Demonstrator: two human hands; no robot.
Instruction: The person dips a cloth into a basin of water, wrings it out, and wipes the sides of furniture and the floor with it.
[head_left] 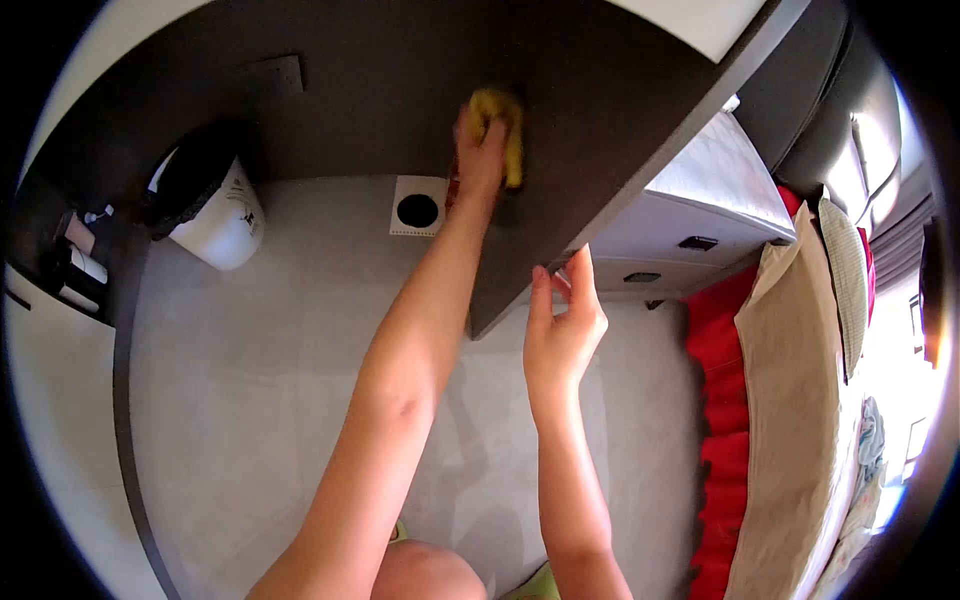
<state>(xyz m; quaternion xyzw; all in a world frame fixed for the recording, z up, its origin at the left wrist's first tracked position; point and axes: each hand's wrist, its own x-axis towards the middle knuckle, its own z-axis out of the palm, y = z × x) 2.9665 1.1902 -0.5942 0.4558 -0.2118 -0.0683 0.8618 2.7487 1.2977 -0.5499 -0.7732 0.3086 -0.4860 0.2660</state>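
Note:
My left hand (480,150) is closed on a yellow cloth (514,150) at the face of a dark panel (590,130). The hand and cloth are slightly blurred, and some of the fingers are hidden behind the hand. Lower and to the right, my right hand (566,325) has its thumb and fingers around the panel's front edge. The thumb lies on the left side and the fingertips on the right, pinching the edge between them.
A white bin (225,220) with a black liner stands on the grey floor (250,370) at left. Near the wall sits a white square with a black circle (418,210). To the right are a white drawer unit (690,235) and a bed with a red skirt (722,430).

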